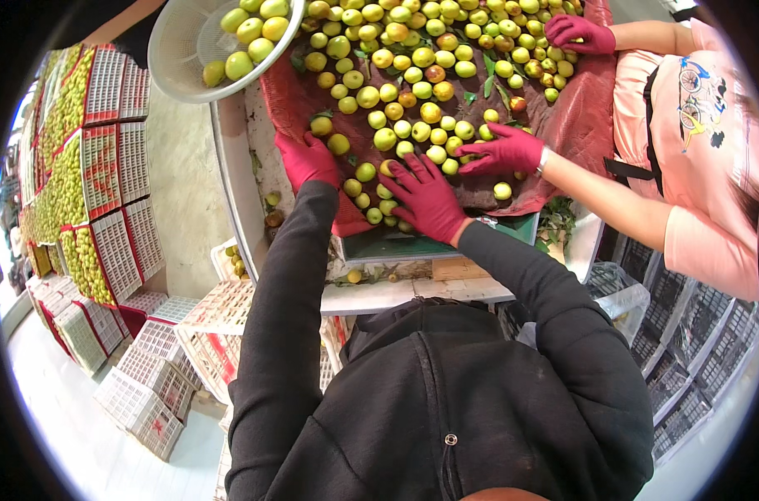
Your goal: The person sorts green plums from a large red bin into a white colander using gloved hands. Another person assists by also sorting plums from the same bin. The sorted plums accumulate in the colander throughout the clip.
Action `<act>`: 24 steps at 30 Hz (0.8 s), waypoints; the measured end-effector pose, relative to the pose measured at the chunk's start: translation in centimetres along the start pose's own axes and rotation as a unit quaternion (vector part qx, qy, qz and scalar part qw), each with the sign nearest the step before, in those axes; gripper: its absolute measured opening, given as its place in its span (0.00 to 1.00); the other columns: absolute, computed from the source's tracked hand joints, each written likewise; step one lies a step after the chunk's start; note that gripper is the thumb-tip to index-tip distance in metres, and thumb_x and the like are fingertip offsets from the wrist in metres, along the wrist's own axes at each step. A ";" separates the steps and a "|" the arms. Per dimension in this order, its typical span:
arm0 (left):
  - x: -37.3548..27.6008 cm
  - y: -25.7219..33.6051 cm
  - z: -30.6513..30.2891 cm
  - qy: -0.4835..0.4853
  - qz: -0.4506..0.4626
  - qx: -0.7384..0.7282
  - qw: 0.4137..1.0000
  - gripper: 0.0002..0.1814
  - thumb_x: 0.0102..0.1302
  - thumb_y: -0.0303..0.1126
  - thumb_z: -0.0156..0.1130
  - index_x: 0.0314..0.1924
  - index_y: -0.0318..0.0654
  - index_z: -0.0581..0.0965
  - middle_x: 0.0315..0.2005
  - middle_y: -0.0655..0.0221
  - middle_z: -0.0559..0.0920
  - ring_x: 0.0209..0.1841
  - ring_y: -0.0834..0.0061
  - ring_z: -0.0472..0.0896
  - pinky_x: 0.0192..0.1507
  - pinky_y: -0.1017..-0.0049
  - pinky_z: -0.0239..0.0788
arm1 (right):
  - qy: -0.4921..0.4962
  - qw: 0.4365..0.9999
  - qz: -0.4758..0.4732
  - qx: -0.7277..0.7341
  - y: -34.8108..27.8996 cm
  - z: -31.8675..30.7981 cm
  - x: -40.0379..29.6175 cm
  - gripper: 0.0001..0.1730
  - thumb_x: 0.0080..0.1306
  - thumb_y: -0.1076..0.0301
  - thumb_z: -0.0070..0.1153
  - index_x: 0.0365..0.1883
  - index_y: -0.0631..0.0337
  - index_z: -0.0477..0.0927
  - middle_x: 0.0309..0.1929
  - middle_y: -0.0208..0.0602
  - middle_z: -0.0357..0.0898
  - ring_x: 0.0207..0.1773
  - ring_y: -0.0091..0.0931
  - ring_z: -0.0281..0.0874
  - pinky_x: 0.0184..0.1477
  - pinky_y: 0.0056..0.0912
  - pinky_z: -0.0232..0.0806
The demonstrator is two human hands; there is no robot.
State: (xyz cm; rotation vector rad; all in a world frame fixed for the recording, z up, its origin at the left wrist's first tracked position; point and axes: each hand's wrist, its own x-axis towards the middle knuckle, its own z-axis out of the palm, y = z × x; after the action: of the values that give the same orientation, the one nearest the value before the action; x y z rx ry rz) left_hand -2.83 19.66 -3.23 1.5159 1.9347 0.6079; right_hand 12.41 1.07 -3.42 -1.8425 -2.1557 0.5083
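Many green and brownish jujube-like fruits (430,113) lie spread over a dark red mesh cloth (579,131) on the worktable. My left hand (307,161), in a crimson glove, rests at the cloth's left edge, a little below two of the fruits; its fingertips are partly hidden, and whether it grips the cloth is unclear. My right hand (428,199), gloved alike, lies palm down with fingers spread over fruits near the cloth's front edge. A few green leaves (489,72) are scattered among the fruits.
A co-worker's gloved hands (507,150) are on the fruits at the right, one close to my right hand. A white plastic basket (166,62) with fruits stands upper left. Stacked crates (113,250) stand at the left, dark crates (692,338) at the right.
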 end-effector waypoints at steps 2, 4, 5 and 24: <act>0.4 -0.7 0.5 0.013 0.021 -0.010 1.000 0.31 0.72 0.33 0.61 0.71 0.36 0.64 0.61 0.39 0.78 0.62 0.38 0.78 0.64 0.51 0.70 | -0.011 1.000 0.004 0.004 0.8 0.5 -2.0 0.44 0.67 0.48 0.64 0.80 0.46 0.65 0.81 0.40 0.61 0.84 0.48 0.51 0.82 0.62 0.43; 0.5 -1.0 0.7 0.010 0.025 -0.018 0.999 0.31 0.72 0.33 0.61 0.71 0.36 0.64 0.61 0.39 0.78 0.62 0.38 0.78 0.64 0.51 0.70 | -0.012 1.000 0.000 -0.006 1.9 0.8 -3.9 0.44 0.67 0.48 0.64 0.80 0.46 0.65 0.82 0.40 0.59 0.85 0.49 0.50 0.83 0.62 0.43; 0.4 -1.2 0.7 0.009 0.026 -0.021 0.999 0.31 0.72 0.33 0.61 0.71 0.36 0.64 0.61 0.38 0.78 0.62 0.38 0.78 0.64 0.51 0.70 | -0.013 1.000 -0.002 -0.010 2.4 0.7 -4.7 0.44 0.67 0.48 0.64 0.80 0.46 0.64 0.83 0.40 0.58 0.85 0.49 0.49 0.83 0.63 0.43; 0.9 -2.1 2.0 0.030 0.039 -0.016 0.999 0.31 0.69 0.33 0.64 0.68 0.34 0.65 0.56 0.39 0.80 0.58 0.38 0.80 0.61 0.52 0.72 | 0.152 0.893 0.285 0.312 5.8 -5.1 9.1 0.13 0.73 0.59 0.61 0.48 0.56 0.85 0.44 0.40 0.89 0.45 0.38 0.88 0.47 0.39 0.79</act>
State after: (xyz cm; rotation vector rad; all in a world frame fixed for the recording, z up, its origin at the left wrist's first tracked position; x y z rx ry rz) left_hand -3.05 20.02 -6.26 1.5752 1.9073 0.7222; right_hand 18.29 11.29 -1.50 -1.9535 -1.0424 0.8410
